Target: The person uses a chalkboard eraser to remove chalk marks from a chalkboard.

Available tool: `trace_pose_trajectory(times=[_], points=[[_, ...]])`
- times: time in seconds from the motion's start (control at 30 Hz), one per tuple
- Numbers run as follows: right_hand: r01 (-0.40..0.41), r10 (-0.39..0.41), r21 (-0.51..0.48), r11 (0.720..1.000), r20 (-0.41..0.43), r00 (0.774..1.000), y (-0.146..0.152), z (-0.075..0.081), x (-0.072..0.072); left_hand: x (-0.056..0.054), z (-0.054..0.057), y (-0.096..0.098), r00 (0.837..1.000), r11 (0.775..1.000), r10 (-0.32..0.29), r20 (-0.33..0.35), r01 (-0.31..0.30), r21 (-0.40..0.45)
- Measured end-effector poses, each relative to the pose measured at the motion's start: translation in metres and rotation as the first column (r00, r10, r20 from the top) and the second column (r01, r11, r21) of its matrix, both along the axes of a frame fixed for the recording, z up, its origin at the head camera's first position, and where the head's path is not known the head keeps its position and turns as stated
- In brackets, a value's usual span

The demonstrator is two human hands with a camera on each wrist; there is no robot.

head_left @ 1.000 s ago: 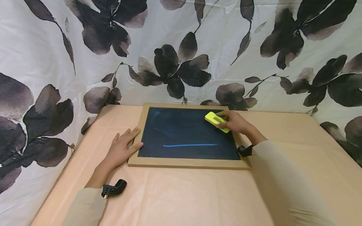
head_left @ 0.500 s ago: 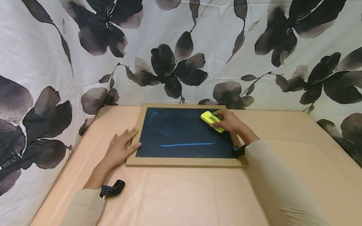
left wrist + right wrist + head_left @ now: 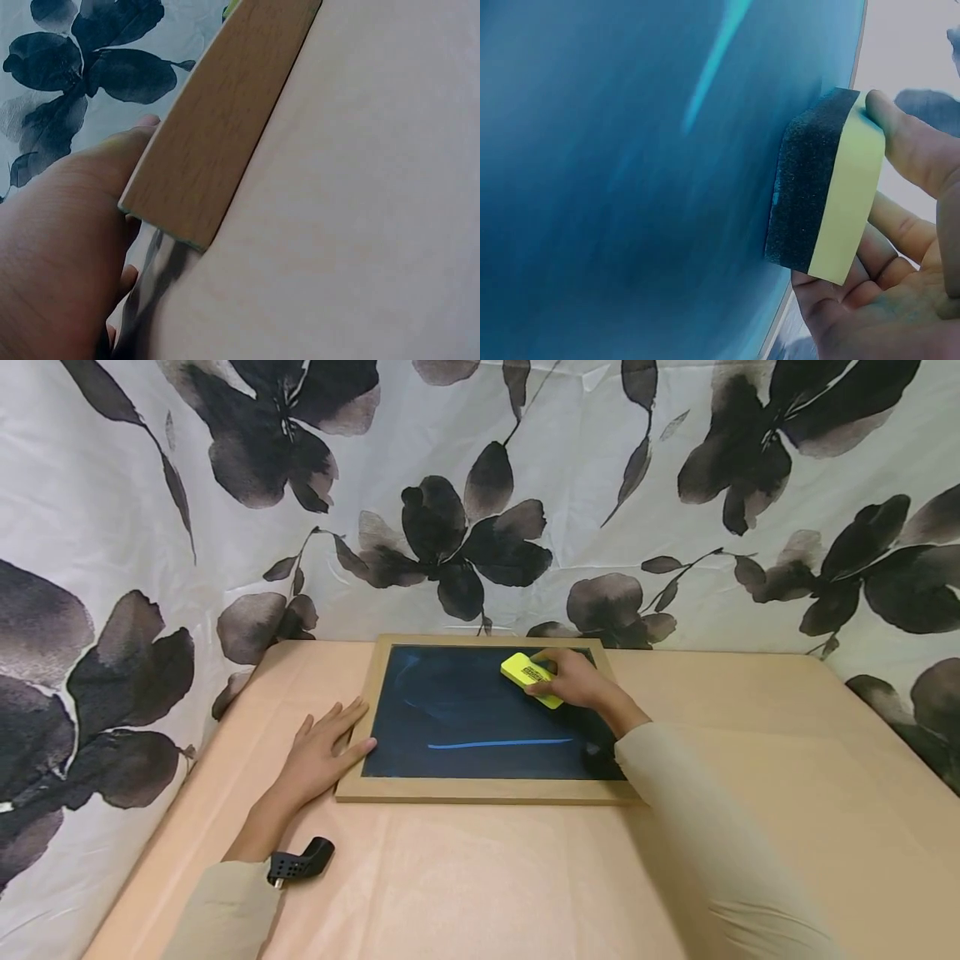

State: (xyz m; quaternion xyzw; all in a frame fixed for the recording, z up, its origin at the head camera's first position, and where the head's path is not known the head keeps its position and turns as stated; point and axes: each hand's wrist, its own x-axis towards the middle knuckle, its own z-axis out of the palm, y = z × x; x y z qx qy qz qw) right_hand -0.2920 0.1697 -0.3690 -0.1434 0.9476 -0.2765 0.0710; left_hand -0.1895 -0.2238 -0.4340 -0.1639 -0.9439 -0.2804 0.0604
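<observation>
A wood-framed chalkboard [image 3: 457, 710] lies on the table, with a blue chalk line [image 3: 499, 744] across its lower part and faint smears at the upper left. My right hand [image 3: 581, 683] grips a yellow eraser [image 3: 527, 672] over the board's upper right area. In the right wrist view the eraser's dark felt [image 3: 804, 187] faces the board surface, thumb on one end and fingers on the other. My left hand [image 3: 318, 760] rests with straight fingers along the board's left frame, its thumb on the frame's edge. The left wrist view shows the wooden frame [image 3: 217, 120] beside that hand.
The table [image 3: 465, 877] has a light peach cover and surrounds the board. Behind it hangs a white cloth with dark flowers [image 3: 472, 552]. A black wrist camera [image 3: 302, 862] sits on the left wrist.
My right hand has slid the eraser leftward across the upper part of the board. The left hand stays at the left frame, and the blue line looks the same.
</observation>
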Motion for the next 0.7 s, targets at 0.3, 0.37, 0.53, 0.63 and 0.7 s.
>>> trace_pose_trajectory(times=[0.3, 0.37, 0.53, 0.63, 0.7], points=[[-0.018, 0.018, 0.033, 0.999, -0.001, 1.000, -0.045, -0.001, -0.006, 0.000, 0.002, 0.001, 1.000, 1.000, -0.001, -0.002, 0.001, 0.002], [-0.021, 0.022, 0.035, 0.999, -0.009, 1.000, -0.054, -0.002, -0.006, 0.000, 0.002, 0.001, 1.000, 1.000, -0.002, 0.001, 0.002, 0.002], [-0.045, 0.045, 0.027, 0.999, -0.016, 0.999, -0.076, -0.002, -0.003, -0.002, 0.002, 0.001, 1.000, 1.000, -0.002, 0.004, 0.002, -0.001], [-0.066, 0.067, 0.034, 0.997, -0.017, 0.998, -0.089, -0.001, 0.000, -0.002, 0.002, 0.000, 1.000, 1.000, 0.000, 0.005, 0.000, 0.001], [-0.084, 0.085, 0.044, 0.996, -0.026, 0.996, -0.099, 0.001, 0.003, -0.003, 0.002, 0.000, 1.000, 1.000, 0.000, 0.005, 0.000, 0.004]])
